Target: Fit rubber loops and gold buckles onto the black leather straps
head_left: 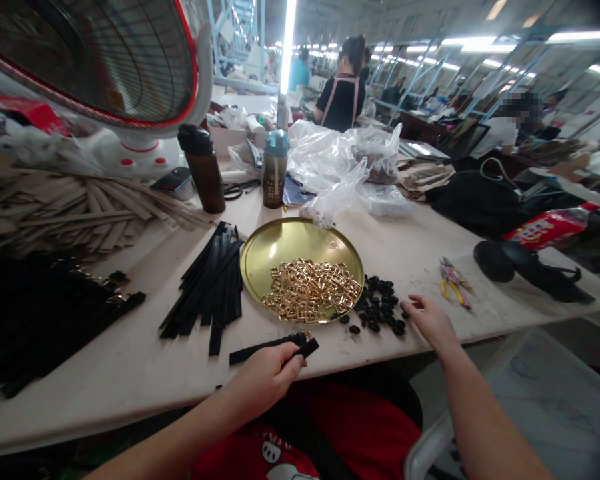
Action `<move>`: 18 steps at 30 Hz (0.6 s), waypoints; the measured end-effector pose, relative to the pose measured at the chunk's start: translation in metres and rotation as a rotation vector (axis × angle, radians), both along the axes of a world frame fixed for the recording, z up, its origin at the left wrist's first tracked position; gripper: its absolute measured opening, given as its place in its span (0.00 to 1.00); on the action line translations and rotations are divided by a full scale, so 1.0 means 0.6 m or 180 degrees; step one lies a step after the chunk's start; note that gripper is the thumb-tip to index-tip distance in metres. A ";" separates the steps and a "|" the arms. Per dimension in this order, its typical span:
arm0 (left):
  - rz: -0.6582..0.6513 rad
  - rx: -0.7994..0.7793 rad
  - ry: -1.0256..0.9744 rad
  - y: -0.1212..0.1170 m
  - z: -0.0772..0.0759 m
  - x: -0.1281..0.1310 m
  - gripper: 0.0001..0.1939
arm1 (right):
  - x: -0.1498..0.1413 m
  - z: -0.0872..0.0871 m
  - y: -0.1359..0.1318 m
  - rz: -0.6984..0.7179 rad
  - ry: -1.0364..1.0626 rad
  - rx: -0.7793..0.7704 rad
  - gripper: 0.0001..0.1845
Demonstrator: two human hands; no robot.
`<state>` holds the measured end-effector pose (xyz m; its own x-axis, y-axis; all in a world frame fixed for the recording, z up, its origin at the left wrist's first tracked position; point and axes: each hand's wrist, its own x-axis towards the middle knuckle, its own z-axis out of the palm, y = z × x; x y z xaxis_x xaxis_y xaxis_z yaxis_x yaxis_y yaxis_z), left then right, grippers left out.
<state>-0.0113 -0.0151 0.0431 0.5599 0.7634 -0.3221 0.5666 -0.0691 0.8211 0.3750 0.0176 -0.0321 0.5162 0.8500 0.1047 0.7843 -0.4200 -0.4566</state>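
Observation:
My left hand [275,373] is closed around a short black strap [307,348] near the table's front edge. Another black strap [265,348] with a gold-coloured fitting at its end lies just behind that hand. At the right edge of a pile of small round black pieces [377,303] is my right hand [433,323], its fingers stretched out and no held thing visible. A round gold tray [260,243] carries a heap of small gold metal buckles [310,290]. Left of the tray lies a bundle of flat black straps [207,287].
Pliers with yellow handles [453,287] lie at right, before a red packet [550,225]. Two bottles [275,170] and clear plastic bags [340,160] stand behind the tray. A fan [145,153], tan strips [90,207] and dark straps [45,313] fill the left side.

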 end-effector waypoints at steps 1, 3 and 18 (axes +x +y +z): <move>-0.0010 0.0005 -0.0013 -0.001 0.001 0.000 0.15 | 0.002 0.000 0.007 0.0041 0.0039 -0.0070 0.17; -0.0006 0.0013 -0.0044 -0.005 0.002 -0.002 0.15 | 0.000 0.004 0.018 0.0085 0.0075 -0.0107 0.14; 0.0218 0.0146 -0.0671 -0.021 0.025 -0.003 0.18 | -0.396 0.102 -0.105 0.0414 0.5217 0.0752 0.10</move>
